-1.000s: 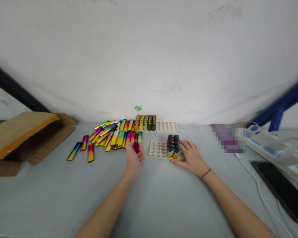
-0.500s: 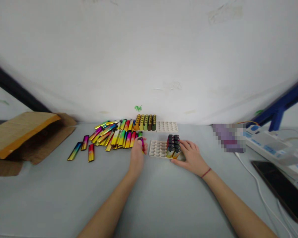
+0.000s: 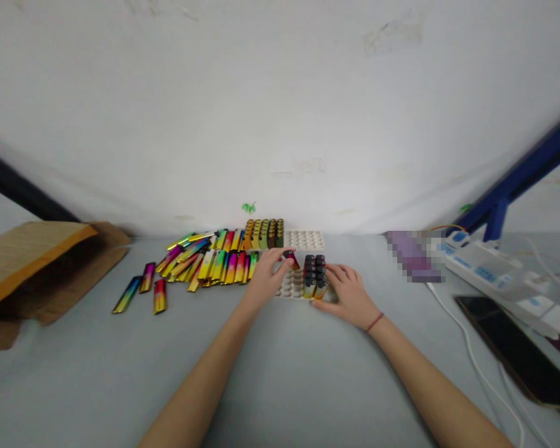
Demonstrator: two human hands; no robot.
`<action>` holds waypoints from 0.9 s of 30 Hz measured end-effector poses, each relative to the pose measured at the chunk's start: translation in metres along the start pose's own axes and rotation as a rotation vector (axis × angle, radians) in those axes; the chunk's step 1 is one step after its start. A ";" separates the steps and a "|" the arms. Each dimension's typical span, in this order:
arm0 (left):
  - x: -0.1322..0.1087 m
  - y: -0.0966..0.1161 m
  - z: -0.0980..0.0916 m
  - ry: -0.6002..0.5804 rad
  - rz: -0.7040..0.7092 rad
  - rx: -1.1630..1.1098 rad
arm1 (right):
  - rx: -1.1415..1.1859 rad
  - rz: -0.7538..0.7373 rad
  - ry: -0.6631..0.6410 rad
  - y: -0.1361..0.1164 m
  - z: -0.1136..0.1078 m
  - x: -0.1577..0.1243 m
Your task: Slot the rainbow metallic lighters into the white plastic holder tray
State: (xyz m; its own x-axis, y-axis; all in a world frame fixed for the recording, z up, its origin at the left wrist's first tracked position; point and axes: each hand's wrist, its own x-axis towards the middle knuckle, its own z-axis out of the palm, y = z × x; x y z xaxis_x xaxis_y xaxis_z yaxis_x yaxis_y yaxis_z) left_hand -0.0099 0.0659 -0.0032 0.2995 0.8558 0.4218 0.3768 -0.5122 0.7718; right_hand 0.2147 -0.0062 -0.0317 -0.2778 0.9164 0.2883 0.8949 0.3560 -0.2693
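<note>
My left hand (image 3: pixel 267 279) pinches a dark-topped, magenta-red lighter (image 3: pixel 293 259) over the near white tray (image 3: pixel 285 289), which has rows of round hollows. Two rows of black-topped lighters (image 3: pixel 314 274) stand upright at the right side of this tray. Against their right side rests my right hand (image 3: pixel 348 294), fingers spread, thumb at the tray's front corner. Left of my left hand lies a loose pile of shiny rainbow-coloured lighters (image 3: pixel 214 264). Part of the near tray is hidden behind my left hand.
Behind, a block of gold-topped lighters (image 3: pixel 264 233) stands beside a second white tray (image 3: pixel 304 240) along the wall. An opened cardboard box (image 3: pixel 42 261) sits at the left. On the right are power strips (image 3: pixel 490 264), a black phone (image 3: pixel 513 348), white cables and a blurred-out purple object (image 3: pixel 413 255).
My left hand has moved right and a little up, carrying the lighter from beside the pile to above the near tray. My right hand stays by the standing lighters. The view has shifted slightly.
</note>
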 end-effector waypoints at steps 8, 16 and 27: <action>0.000 -0.003 0.002 -0.067 0.006 0.048 | 0.008 0.005 0.007 0.000 0.000 -0.001; -0.002 -0.001 0.003 -0.122 0.043 0.080 | 0.002 -0.003 0.010 0.002 0.001 -0.002; -0.007 -0.004 0.010 -0.075 0.027 0.158 | -0.011 -0.011 0.000 0.002 0.001 -0.001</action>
State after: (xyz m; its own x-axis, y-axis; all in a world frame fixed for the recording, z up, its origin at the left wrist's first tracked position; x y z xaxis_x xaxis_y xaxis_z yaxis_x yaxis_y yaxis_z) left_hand -0.0046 0.0613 -0.0139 0.3731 0.8371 0.4001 0.4988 -0.5446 0.6742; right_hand 0.2164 -0.0064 -0.0331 -0.2875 0.9125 0.2911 0.8957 0.3638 -0.2557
